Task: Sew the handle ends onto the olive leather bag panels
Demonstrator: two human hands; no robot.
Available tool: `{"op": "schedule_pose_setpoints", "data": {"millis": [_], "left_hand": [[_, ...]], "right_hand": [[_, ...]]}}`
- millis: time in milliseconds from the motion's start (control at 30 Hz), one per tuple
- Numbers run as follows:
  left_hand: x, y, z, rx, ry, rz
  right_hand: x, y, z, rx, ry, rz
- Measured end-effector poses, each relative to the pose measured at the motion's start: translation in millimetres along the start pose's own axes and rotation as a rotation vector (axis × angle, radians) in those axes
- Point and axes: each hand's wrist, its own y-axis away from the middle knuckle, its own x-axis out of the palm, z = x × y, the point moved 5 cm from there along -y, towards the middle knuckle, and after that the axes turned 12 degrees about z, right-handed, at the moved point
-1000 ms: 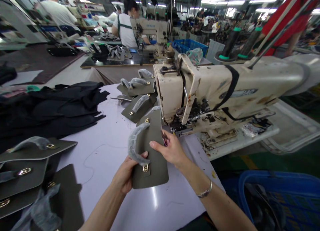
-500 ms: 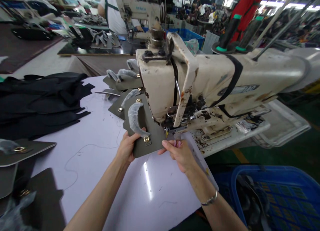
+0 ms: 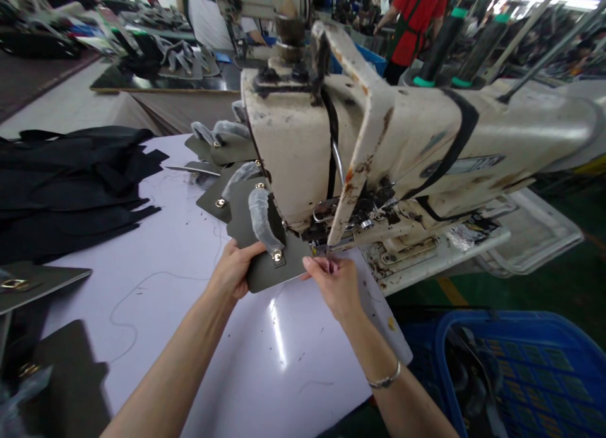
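Note:
My left hand [image 3: 233, 271] grips the near left corner of an olive-grey bag panel [image 3: 265, 271] that carries a plastic-wrapped handle [image 3: 261, 221] with brass fittings. The panel lies flat under the head of a worn cream sewing machine [image 3: 379, 154]. At the panel's right edge, right below the needle area, my right hand [image 3: 334, 285] is pinched shut, with a small pink-handled tool between the fingers.
More olive panels with wrapped handles [image 3: 222, 144] lie behind the machine, others at the left edge [image 3: 33, 283]. Black fabric pieces [image 3: 71, 185] are piled at left. A blue crate [image 3: 525, 368] stands at lower right. A person in red [image 3: 419, 15] stands behind.
Both hands have pushed the panel away from me and laid it under the machine head. My right hand moved up to the needle area.

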Motion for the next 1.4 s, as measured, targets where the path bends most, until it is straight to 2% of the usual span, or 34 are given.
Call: {"op": "schedule_pose_setpoints", "data": {"millis": [100, 233, 500, 733, 967, 1267, 1400], "left_hand": [[1.0, -8, 0, 0.079, 0.017, -0.025], [-0.1, -19, -4, 0.149, -0.019, -0.027], [6.4, -28, -18, 0.215, -0.082, 0.044], [4.1, -34, -19, 0.238, -0.067, 0.037], [8.5, -29, -22, 0.243, -0.055, 0.035], [10.3, -31, -26, 0.277, -0.069, 0.026], [6.4, -32, -27, 0.282, -0.058, -0.029]], "right_hand": [[2, -7, -5, 0.102, -0.298, 0.006], [8, -10, -8, 0.154, -0.445, -0.013], [14, -16, -9, 0.19, -0.443, -0.098], [15, -18, -13, 0.074, -0.396, -0.159], [30, -9, -12, 0.134, -0.525, -0.142], [40, -15, -15, 0.062, -0.607, -0.278], [46, -18, -13, 0.062, -0.637, -0.344]]}}
